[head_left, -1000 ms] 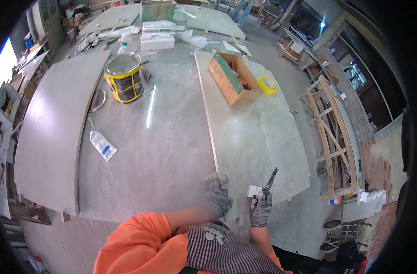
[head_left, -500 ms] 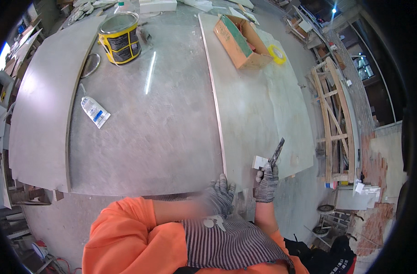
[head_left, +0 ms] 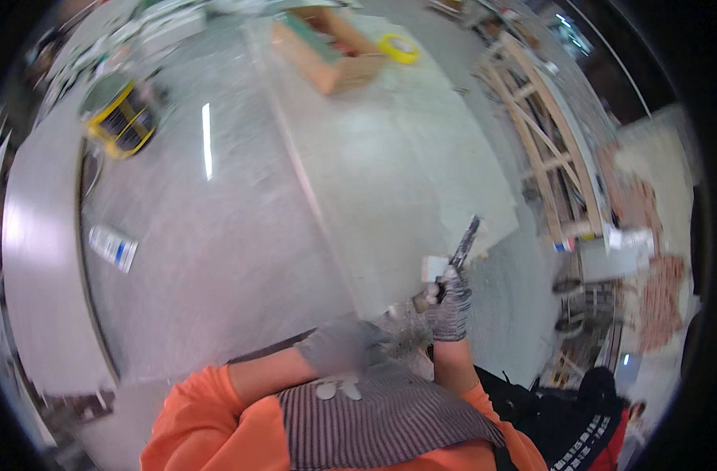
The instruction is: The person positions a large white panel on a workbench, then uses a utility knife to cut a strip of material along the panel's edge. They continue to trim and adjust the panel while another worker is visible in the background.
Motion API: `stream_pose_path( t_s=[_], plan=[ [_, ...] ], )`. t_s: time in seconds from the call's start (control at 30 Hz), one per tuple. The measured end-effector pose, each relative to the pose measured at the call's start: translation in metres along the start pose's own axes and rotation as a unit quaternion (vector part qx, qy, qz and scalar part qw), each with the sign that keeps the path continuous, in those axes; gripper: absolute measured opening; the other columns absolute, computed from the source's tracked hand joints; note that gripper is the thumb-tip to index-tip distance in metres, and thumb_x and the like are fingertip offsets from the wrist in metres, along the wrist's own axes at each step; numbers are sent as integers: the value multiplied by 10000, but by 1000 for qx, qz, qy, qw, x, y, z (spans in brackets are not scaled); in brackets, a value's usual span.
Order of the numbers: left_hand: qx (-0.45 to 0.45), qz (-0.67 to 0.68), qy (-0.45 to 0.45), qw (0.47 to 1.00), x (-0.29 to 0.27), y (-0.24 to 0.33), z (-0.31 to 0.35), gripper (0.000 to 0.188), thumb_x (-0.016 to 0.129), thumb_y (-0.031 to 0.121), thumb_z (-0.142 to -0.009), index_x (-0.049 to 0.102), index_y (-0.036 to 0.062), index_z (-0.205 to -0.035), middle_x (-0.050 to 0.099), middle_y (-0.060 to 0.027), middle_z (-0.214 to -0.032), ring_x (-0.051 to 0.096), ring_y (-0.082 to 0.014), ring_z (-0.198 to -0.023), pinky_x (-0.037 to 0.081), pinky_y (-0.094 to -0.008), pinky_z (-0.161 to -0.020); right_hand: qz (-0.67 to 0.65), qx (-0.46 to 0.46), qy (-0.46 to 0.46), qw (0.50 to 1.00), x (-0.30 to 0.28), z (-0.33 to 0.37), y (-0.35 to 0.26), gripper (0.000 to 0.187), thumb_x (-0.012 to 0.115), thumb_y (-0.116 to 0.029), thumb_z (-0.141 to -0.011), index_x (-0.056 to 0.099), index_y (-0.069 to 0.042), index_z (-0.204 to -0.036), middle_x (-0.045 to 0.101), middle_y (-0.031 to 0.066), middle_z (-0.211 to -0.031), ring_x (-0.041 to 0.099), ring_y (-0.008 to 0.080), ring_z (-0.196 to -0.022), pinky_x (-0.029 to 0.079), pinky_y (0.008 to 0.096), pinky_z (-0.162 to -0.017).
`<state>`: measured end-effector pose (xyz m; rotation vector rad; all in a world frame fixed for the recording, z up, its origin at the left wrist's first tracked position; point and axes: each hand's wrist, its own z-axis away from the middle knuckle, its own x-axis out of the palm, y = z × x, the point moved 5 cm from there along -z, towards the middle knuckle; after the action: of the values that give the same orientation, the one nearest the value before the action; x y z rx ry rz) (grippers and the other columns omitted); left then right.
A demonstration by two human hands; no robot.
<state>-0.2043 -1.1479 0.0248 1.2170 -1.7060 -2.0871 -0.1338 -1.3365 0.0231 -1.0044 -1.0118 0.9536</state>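
My right hand (head_left: 451, 308), in a grey striped glove, is closed around a dark, narrow scraper-like tool (head_left: 464, 245) that points up and away. A small white block (head_left: 434, 268) shows beside the tool at the same hand; whether my fingers grip it or it rests against them is unclear. Both are held just past the near end of a pale slab (head_left: 374, 180). Gloved as well, my left hand (head_left: 344, 345) is in front of my striped apron (head_left: 374, 420) by the table's near edge. Motion smears its fingers, so their shape is hidden.
On the grey tabletop (head_left: 217, 235) lie a white tube (head_left: 113, 247) and a yellow-and-black tin (head_left: 123, 118). A cardboard box (head_left: 335, 59) and yellow tape roll (head_left: 398, 49) sit on the slab's far end. Another pale slab (head_left: 40, 259) lies left. A wooden frame (head_left: 543, 141) leans right.
The view has swung to the right, shifting the table's things leftward. My left hand has come off the slab's edge and drawn back toward my apron. My right hand keeps hold of the tool.
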Motion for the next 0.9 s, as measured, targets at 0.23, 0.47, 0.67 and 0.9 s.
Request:
stream_pose_path(
  t_s=[0.23,0.47,0.67,0.9],
  plan=[
    [5,-77,1,997,-79,24,-36,262,690,203,-775,669,23,-964,653,-177,-921,631,-309,-871,506,-362,-767,-17,33,108,993,-64,43,7,222,612,-277,-887,571,-82,-985,544,4,-676,497,77,-509,385,210,-423],
    [35,-166,51,984,-58,36,-142,487,686,278,-789,564,97,-1224,511,-188,-1287,517,-336,-1156,431,-403,-969,-62,44,191,979,-117,79,-2,159,591,-239,-896,570,-82,-913,569,7,-690,502,61,-523,400,210,-440],
    [21,-238,59,969,-41,23,-244,672,641,349,-800,390,108,-1376,345,-239,-1418,380,-364,-1285,293,-437,-1074,-73,45,234,968,-156,90,-4,199,597,-264,-900,565,-76,-959,562,-9,-694,493,50,-536,388,188,-466],
    [-78,-431,63,897,-4,-14,-327,697,599,363,-818,310,167,-1422,325,-149,-1456,341,-320,-1324,277,-528,-1054,-69,-37,247,966,-215,85,-19,185,595,-240,-897,554,-77,-974,528,-25,-673,478,55,-515,375,199,-439]
  ],
)
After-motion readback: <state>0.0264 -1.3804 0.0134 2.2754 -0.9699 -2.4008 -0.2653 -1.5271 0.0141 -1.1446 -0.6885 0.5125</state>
